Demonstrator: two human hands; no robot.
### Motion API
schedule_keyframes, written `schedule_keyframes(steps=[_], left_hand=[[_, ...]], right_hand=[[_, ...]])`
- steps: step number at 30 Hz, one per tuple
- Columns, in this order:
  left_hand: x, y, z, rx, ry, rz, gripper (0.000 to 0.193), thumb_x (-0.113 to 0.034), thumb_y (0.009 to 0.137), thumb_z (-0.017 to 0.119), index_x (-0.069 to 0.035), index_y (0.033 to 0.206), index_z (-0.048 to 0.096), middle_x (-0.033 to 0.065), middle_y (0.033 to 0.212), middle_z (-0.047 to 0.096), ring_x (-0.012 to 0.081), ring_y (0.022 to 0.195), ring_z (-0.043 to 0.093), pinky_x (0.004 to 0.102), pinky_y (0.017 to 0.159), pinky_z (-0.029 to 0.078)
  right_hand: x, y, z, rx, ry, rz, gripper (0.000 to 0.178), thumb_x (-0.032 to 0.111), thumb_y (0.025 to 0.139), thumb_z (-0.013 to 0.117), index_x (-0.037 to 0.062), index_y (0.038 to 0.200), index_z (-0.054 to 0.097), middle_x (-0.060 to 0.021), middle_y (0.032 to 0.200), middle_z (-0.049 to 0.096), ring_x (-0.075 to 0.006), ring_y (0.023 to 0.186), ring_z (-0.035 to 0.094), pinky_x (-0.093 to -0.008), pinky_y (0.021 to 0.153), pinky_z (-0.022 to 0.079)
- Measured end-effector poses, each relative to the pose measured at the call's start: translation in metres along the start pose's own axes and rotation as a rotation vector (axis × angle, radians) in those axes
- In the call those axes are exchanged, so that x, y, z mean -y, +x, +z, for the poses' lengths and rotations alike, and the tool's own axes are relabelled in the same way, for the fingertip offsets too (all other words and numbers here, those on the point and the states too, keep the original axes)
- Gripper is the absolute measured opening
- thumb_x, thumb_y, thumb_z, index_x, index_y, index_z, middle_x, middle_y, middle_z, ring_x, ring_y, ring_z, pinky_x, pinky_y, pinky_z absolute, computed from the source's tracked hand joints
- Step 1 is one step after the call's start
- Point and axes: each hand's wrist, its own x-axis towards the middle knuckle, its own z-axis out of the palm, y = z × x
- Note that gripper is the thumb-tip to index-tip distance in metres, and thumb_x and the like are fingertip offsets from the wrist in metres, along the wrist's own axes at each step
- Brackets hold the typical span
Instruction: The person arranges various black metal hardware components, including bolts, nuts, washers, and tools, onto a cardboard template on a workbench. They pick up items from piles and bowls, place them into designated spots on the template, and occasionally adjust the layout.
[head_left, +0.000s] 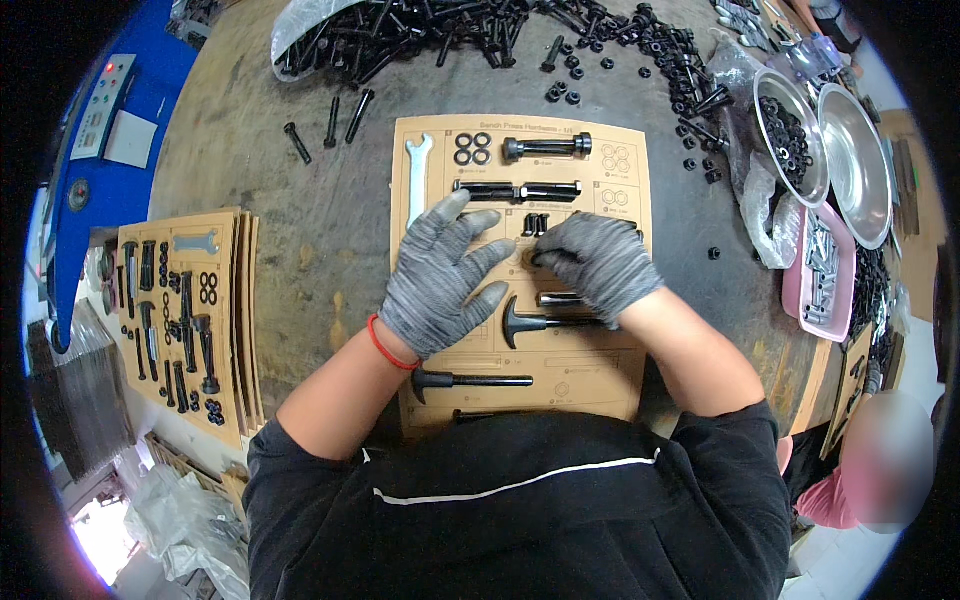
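Both of my hands wear grey striped gloves over a brown cardboard sheet (470, 360) printed with part outlines. My left hand (447, 275) hovers on its left half, fingers spread, holding nothing. On the right, the fingertips of my right hand (600, 265) are pinched together at the sheet's middle, by a small dark part that I cannot make out. Just above those fingertips lie several short black screws (536, 224). A silver open-end wrench (417, 180), black washers (472, 149), long bolts (547, 148) and a black T-shaped handle (545, 322) also lie on the sheet.
Loose black bolts (420, 40) are heaped at the back, with nuts (572, 72) scattered rightward. Metal bowls (862, 165) and a pink bin (797, 290) stand at right. Filled cardboard sheets (180, 320) are stacked at left. Another person (835, 495) is at the lower right.
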Motion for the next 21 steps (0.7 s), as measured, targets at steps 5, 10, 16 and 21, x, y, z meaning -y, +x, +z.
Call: schedule_keyframes(steps=[5,10,16,21], left_hand=[[0.004,-0.004,0.004,0.025,-0.036,-0.009,0.035,-0.022,0.067,0.07,-0.01,0.1,0.068,0.0106,0.119,0.057,0.0353,0.129,0.037,0.0448,0.108,0.028],[0.008,-0.005,0.007,-0.018,-0.126,0.02,0.03,-0.024,0.068,0.071,-0.015,0.097,0.071,0.0097,0.12,0.058,0.0352,0.13,0.035,0.0445,0.108,0.027],[0.002,-0.004,0.015,0.049,-0.08,0.046,0.029,-0.033,0.071,0.072,-0.026,0.099,0.071,0.0071,0.129,0.053,0.0353,0.133,0.029,0.0484,0.109,0.024],[0.004,-0.004,0.012,0.052,-0.061,0.0,0.028,-0.032,0.072,0.071,-0.023,0.098,0.071,0.0086,0.128,0.053,0.0356,0.133,0.028,0.0489,0.109,0.023]], right_hand=[[0.013,0.003,0.019,0.068,0.018,0.107,0.021,0.025,0.08,0.067,0.0119,0.096,0.068,-0.011,0.086,0.067,-0.0293,0.078,0.064,-0.0395,0.073,0.051],[0.003,-0.019,0.01,-0.102,0.04,0.147,0.024,0.023,0.081,0.065,0.0111,0.102,0.063,-0.0134,0.093,0.063,-0.031,0.088,0.061,-0.0402,0.076,0.05],[0.008,-0.038,0.004,-0.281,0.069,-0.018,0.02,0.009,0.076,0.068,0.0063,0.095,0.064,-0.0135,0.098,0.062,-0.0315,0.091,0.06,-0.0394,0.08,0.049],[0.017,-0.042,0.013,-0.175,-0.137,-0.092,0.03,0.03,0.075,0.068,0.0129,0.101,0.069,-0.0143,0.124,0.053,-0.0382,0.118,0.044,-0.0473,0.1,0.036]])
